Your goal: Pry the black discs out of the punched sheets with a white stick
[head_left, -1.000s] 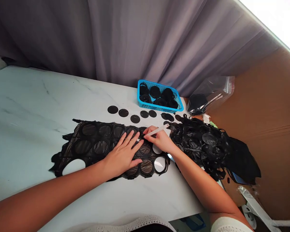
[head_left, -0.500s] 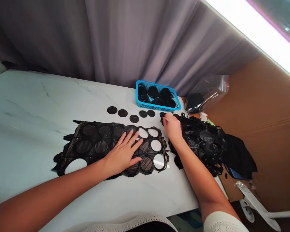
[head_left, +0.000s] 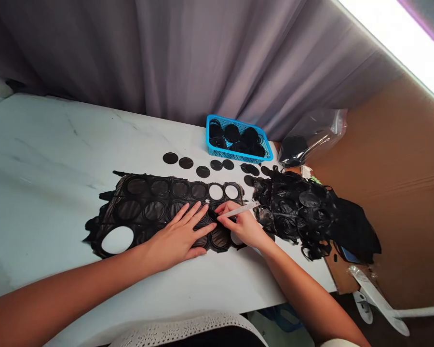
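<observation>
A black sheet of moulded rings lies flat on the white table; several of its circles are cut through and show white. Flat on the middle of this sheet rests my left hand, its fingers spread. My right hand is closed on a slim, flat, pale strip-like tool, whose wide end sticks out to the right. Its fingertips are at a circle near the sheet's right end; the working end of the tool is hidden there. Loose black discs lie just behind the sheet.
A blue basket holding stacked black discs stands at the back. Right of my right hand is a tangled heap of black ring scraps. Behind it sits a clear plastic bag with black contents, against a brown panel.
My right hand has come left and nearer, from the discs beside the heap to the sheet's right end, with the pale tool in it. My left hand stays on the sheet.
</observation>
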